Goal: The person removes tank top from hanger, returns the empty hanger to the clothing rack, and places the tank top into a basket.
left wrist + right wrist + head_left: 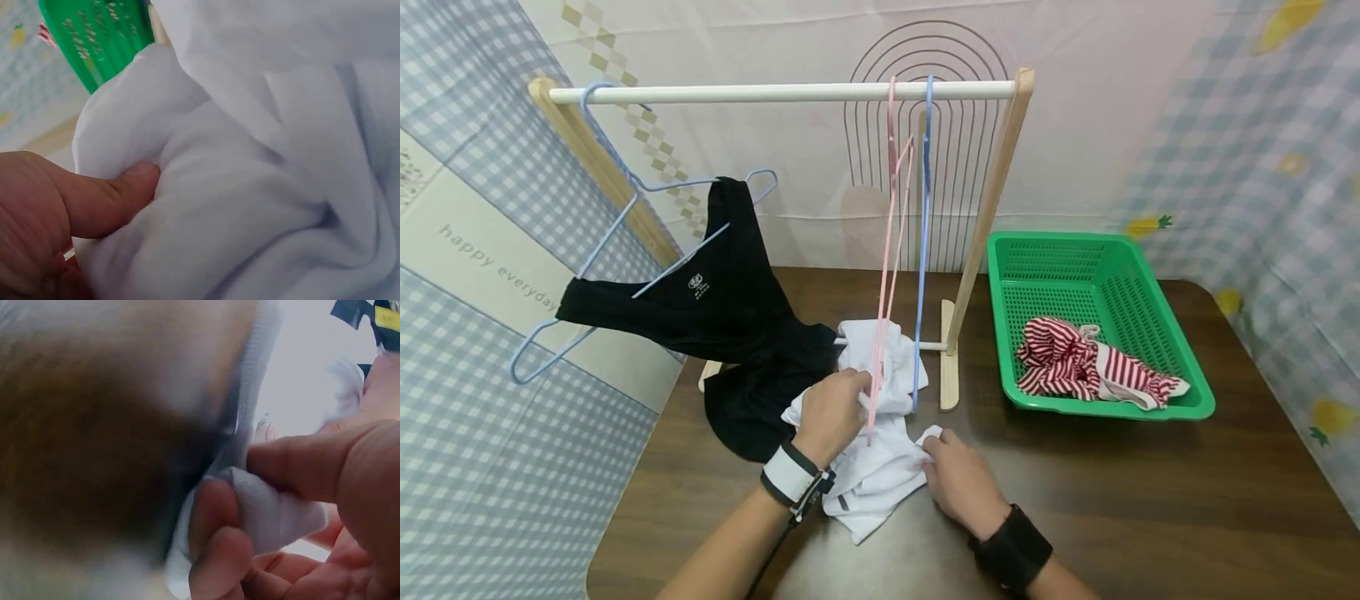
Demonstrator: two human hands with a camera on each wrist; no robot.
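Note:
A crumpled white garment (874, 479) lies at the front of the table, its lower part spread towards me. My left hand (831, 417) grips its bunched upper part beside the pink hanger (892, 117); in the left wrist view the thumb (128, 194) presses into thick white folds. On the right, my right hand (964, 485) pinches an edge of the same garment. The right wrist view shows that white edge (275, 512) between thumb and fingers, with small print on the cloth behind. The pink hanger and a blue hanger (927, 167) hang edge-on above the garment.
A white rail (775, 93) on wooden legs carries the hangers. At left, a black tank top (752, 300) hangs from another blue hanger (606, 146), its lower part near my left hand. A green basket (1202, 402) at right holds a red-and-white striped garment (1060, 358).

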